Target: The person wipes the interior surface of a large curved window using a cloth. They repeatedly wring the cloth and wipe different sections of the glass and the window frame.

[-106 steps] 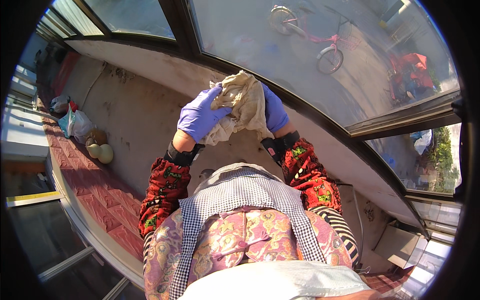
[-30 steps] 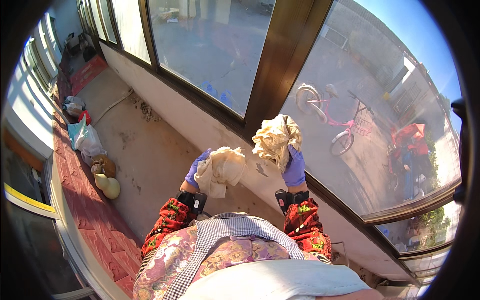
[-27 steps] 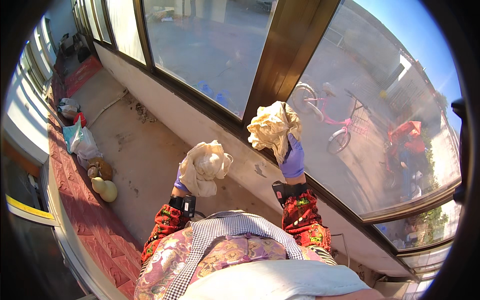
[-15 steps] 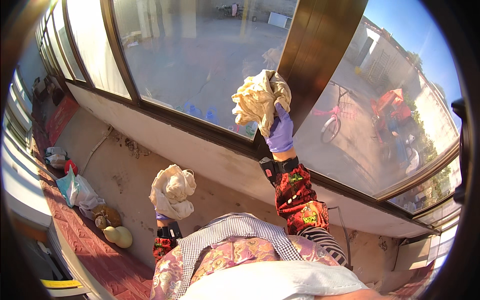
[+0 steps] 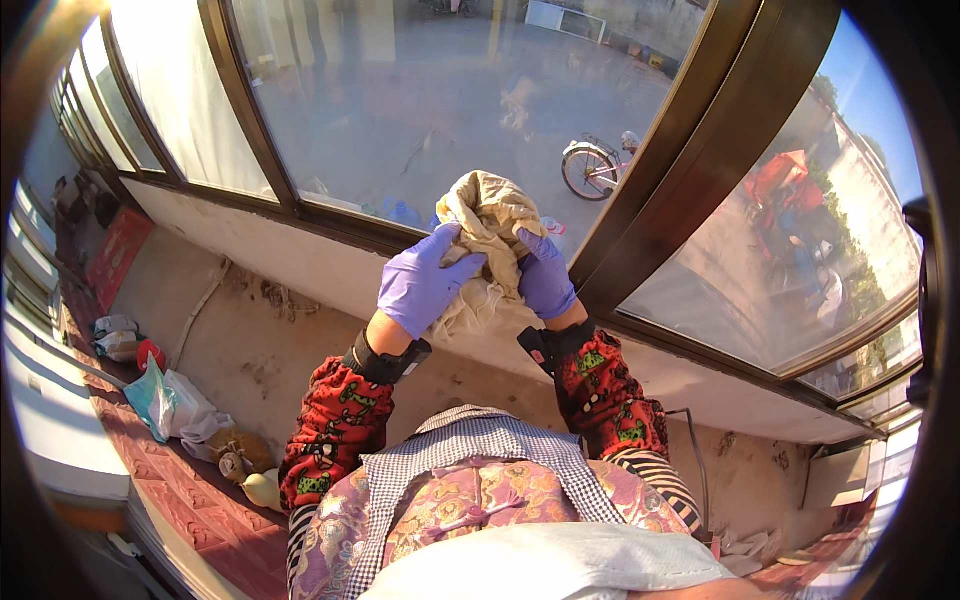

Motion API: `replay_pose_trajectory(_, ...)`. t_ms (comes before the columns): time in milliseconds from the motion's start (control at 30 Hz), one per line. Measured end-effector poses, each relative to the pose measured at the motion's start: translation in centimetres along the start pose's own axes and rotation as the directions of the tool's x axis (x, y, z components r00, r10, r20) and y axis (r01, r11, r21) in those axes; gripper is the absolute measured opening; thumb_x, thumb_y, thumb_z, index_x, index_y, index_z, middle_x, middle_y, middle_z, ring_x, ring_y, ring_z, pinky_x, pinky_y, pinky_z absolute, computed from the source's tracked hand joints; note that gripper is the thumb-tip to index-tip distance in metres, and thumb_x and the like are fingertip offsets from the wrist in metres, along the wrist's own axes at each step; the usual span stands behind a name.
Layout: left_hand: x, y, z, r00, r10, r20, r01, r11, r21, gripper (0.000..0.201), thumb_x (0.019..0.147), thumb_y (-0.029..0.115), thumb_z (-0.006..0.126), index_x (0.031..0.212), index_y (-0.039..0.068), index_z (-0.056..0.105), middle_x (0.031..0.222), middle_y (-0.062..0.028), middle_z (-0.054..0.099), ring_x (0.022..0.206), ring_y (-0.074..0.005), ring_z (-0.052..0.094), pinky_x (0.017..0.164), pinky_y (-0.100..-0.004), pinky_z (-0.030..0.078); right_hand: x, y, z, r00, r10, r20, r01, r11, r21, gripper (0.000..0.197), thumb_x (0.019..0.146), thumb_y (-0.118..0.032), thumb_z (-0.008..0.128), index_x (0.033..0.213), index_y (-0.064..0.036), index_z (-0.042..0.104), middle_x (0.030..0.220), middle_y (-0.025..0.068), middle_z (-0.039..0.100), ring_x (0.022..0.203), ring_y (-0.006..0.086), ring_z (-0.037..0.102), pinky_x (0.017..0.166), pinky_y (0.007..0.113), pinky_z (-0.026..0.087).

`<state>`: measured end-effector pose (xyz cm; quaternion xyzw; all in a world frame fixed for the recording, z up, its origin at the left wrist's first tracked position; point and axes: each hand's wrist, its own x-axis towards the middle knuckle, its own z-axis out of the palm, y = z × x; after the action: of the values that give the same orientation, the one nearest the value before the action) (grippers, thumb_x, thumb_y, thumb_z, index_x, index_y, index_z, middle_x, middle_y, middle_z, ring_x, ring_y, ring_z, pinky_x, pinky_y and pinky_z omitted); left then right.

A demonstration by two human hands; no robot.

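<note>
Both hands hold one crumpled cream-coloured cloth (image 5: 487, 225) in front of the window glass (image 5: 440, 100), near the lower edge of the pane. The left hand (image 5: 420, 282), in a purple rubber glove, has its fingers curled around the left side of the cloth, with the thumb lying over the front folds. The right hand (image 5: 545, 278), also in a purple glove, grips the right side; its fingers are bent closed into the fabric. The cloth bulges up above the fingertips of both hands and some loose folds hang down between the two palms. I cannot tell if the cloth touches the glass.

The window has a dark brown metal frame (image 5: 690, 170) with a thick slanted post just right of the cloth. Below it runs a pale, stained plaster wall (image 5: 300, 270). At the left edge lies a floor of red patterned tiles (image 5: 190, 500).

Counted: one cloth, two gloved hands, two red patterned sleeves (image 5: 335, 440), one bicycle (image 5: 595, 168) outside behind the glass, one light blue plastic bag (image 5: 160, 400) on the tiles, and two pale round gourds (image 5: 262, 488) beside it.
</note>
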<state>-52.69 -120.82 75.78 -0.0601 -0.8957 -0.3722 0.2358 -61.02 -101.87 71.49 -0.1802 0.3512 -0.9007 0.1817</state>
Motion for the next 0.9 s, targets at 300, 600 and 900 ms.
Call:
replay_pose_trajectory(300, 4.1, -10.0, -3.6, 0.927, -0.313, 0.207, 0.372, 0.839, -0.396, 0.045, 0.090, 0.015, 0.073, 0.132, 0.003, 0.062, 0.114, -0.0071, 0.067, 0.099, -0.0117, 0.061, 0.088, -0.0260, 0.052, 4.1, -3.0, -0.3, 0.984, -0.039, -0.173, 0.013, 0.988, -0.152, 0.035, 0.096, -0.022, 0.065, 0.125, -0.0021, 0.060, 0.119, 0.0087, 0.064, 0.110, 0.0198, 0.063, 0.094, 0.034, 0.051)
replay_pose_trajectory(600, 3.2, -7.1, 4.0, 0.960, -0.104, 0.260, 0.148, 0.977, -0.156, 0.065, 0.084, 0.038, 0.079, 0.138, 0.011, 0.056, 0.122, -0.0140, 0.068, 0.108, -0.0258, 0.067, 0.095, -0.0342, 0.051, 7.7, -4.5, 2.9, 0.984, 0.181, 0.001, -0.147, 0.801, -0.580, 0.032, 0.096, -0.030, 0.067, 0.113, -0.0018, 0.069, 0.096, 0.0029, 0.071, 0.090, 0.0109, 0.066, 0.081, 0.027, 0.053)
replay_pose_trajectory(900, 7.8, -14.8, 2.1, 0.825, -0.121, 0.552, 0.413, 0.795, -0.445, 0.038, 0.094, 0.021, 0.059, 0.125, -0.001, 0.063, 0.101, -0.0097, 0.073, 0.090, -0.0141, 0.064, 0.084, -0.0301, 0.050, 7.6, -5.9, 2.0, 0.999, -0.045, 0.010, 0.022, 0.270, -0.962, 0.032, 0.098, -0.030, 0.063, 0.118, -0.0052, 0.068, 0.105, 0.0087, 0.074, 0.091, 0.0195, 0.068, 0.081, 0.032, 0.052)
